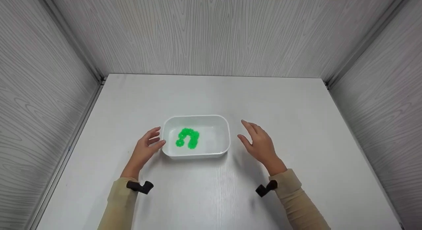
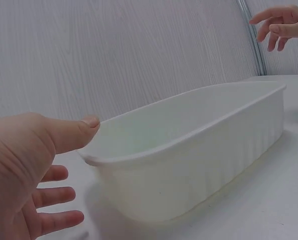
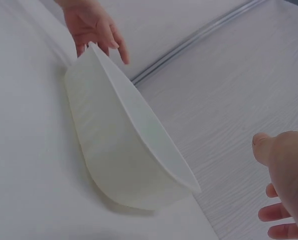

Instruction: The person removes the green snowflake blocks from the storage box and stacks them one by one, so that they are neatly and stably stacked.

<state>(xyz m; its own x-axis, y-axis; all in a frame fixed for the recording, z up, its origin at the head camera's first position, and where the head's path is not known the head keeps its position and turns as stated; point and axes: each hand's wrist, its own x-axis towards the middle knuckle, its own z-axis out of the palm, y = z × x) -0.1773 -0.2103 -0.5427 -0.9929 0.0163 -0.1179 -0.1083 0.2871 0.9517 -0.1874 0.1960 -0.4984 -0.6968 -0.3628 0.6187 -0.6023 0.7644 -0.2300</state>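
Note:
A white rectangular plastic tub (image 1: 214,137) with rounded corners sits upright near the middle of the table. Inside it, towards the left, lies a curved chain of bright green flower-like pieces (image 1: 193,141). My left hand (image 1: 146,149) is at the tub's left end, thumb tip right by the rim and fingers loosely spread. In the left wrist view the thumb overlaps the tub's near corner (image 2: 138,185). Off the tub's right end hovers my right hand (image 1: 260,144), apart from it, its fingers relaxed and holding nothing.
The white table (image 1: 211,190) runs out on all sides of the tub. Wood-grained panels stand at the back (image 1: 211,35), at the left (image 1: 43,91) and at the right (image 1: 379,91). A black wrist camera (image 1: 140,187) is strapped over the left sleeve, and another camera (image 1: 266,188) over the right.

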